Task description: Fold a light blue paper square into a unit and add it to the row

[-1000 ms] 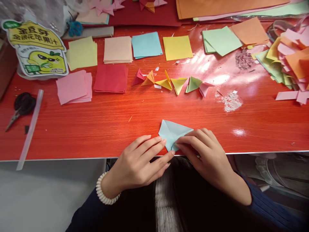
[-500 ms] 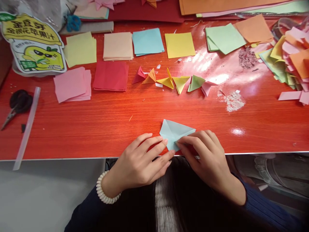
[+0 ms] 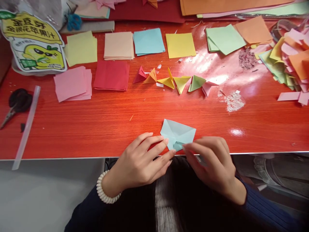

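A pale blue sheet of paper (image 3: 178, 130), folded with several creases, lies at the near edge of the table. My left hand (image 3: 143, 161) has its fingers apart, and their tips press on the paper's left and lower side. At the paper's lower right, my right hand (image 3: 212, 161) is closed in a pinch at the edge of a small darker blue flap (image 3: 178, 145). Slight motion blur softens those fingers, and they partly cover the paper's right side.
Paper stacks, such as red (image 3: 111, 75), pink (image 3: 72, 83) and blue (image 3: 149, 42), line the back. Before them runs a row of small folded paper pieces (image 3: 182, 84). Scissors (image 3: 19, 101) and a clear strip (image 3: 27, 127) lie left; paper scraps (image 3: 293, 58) heap at right.
My right hand has moved a little to the right, away from the middle of the paper, uncovering the darker flap. My left hand stays in place on the paper.
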